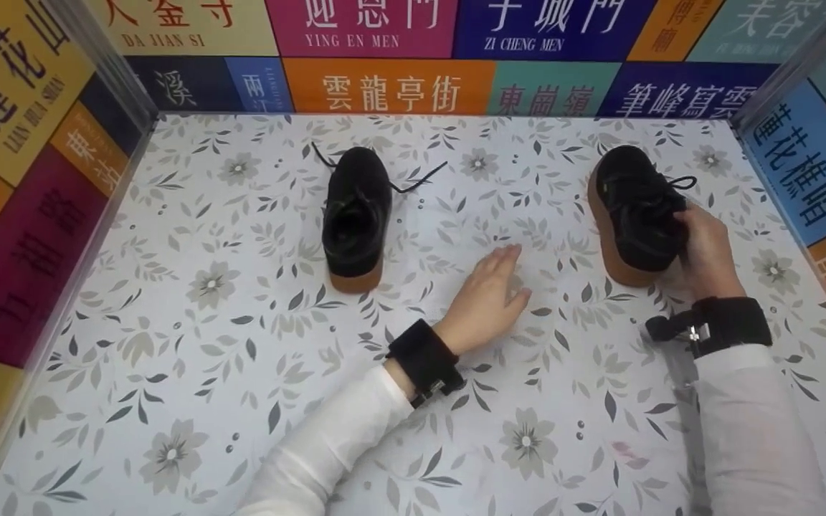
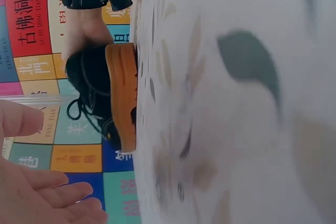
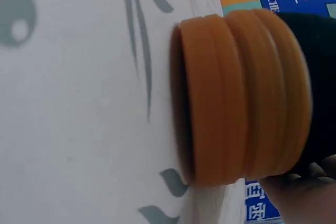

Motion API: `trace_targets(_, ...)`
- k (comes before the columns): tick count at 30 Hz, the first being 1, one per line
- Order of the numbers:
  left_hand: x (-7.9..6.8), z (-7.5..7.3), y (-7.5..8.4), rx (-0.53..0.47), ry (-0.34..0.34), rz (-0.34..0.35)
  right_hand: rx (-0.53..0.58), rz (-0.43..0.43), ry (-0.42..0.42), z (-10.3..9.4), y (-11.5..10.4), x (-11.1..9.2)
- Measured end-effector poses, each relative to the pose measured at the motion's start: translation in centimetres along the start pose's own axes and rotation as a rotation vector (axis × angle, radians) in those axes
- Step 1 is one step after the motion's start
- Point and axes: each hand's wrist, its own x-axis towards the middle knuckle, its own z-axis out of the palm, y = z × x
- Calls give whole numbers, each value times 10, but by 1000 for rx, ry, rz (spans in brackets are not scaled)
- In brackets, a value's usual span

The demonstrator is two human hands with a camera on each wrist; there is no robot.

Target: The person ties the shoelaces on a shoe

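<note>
My right hand (image 1: 710, 251) grips the right side of a black shoe (image 1: 624, 175) with a tan sole, at the ankle opening. A lace loop (image 1: 685, 181) sticks out from that shoe's right side. In the right wrist view its tan heel (image 3: 226, 98) is close, sole at the tabletop, with part of the hand (image 3: 304, 195) below. My left hand (image 1: 481, 301) hovers between the two shoes, fingers extended and holding nothing. A matching black shoe (image 1: 366, 165) stands at left, toe pointing away, its loose lace ends spread to both sides.
White table surface (image 1: 528, 380) with a grey leaf and flower print lies under everything. Panels of colourful printed signs (image 1: 391, 86) stand along the back, left and right edges. Each wrist wears a black strap (image 1: 424, 362) with a camera.
</note>
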Motion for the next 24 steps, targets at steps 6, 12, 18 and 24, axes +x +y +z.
trace_targets(6, -28, -31, -26, 34, 113, 46, -588, -178, 109, 33, -16, -30)
trace_targets(12, -62, -66, -50, 79, 288, 73, -691, -434, 21, 77, -14, -59)
trace_targets(18, -82, -103, -75, 76, 486, 81, -679, -525, -137, 133, 9, -77)
trace_targets(24, -86, -135, -101, 19, 549, -72, -770, -552, -290, 184, 38, -88)
